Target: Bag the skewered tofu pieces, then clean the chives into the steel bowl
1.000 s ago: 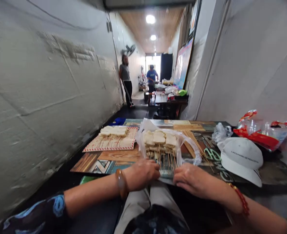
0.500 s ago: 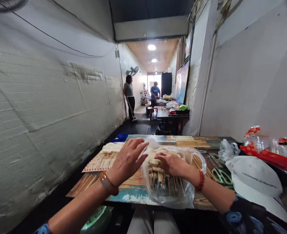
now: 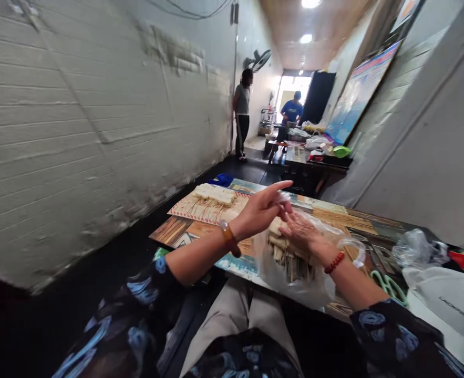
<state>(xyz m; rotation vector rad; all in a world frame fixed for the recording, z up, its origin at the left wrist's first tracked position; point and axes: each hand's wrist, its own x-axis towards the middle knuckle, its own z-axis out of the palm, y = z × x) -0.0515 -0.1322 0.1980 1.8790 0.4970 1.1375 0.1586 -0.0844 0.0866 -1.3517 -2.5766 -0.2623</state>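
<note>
A clear plastic bag (image 3: 318, 294) lies on the patchwork-patterned table with a stack of pale skewered food pieces (image 3: 278, 242) in it, their sticks facing me. At the bag's far edge, my left hand (image 3: 257, 214) pinches a bit of whitish plastic, its index finger stretched out to the right. My right hand (image 3: 303, 232) lies over the stack with its fingers extended, the tips close to my left fingers. Part of the stack is hidden under it. Left of the bag, more pale skewered pieces (image 3: 216, 194) rest on a red-edged sheet (image 3: 180, 207).
Right of the bag are green-handled scissors (image 3: 389, 287), a crumpled plastic bag (image 3: 419, 249) and a white cap (image 3: 448, 294). Blue cloth (image 3: 222, 180) is at the table's far left. Two people stand farther back, near another loaded table (image 3: 306, 165).
My view has tilted down and turned left. My left hand has moved right to the bag's far edge and closed on plastic. My right hand stays over the stack, fingers straighter.
</note>
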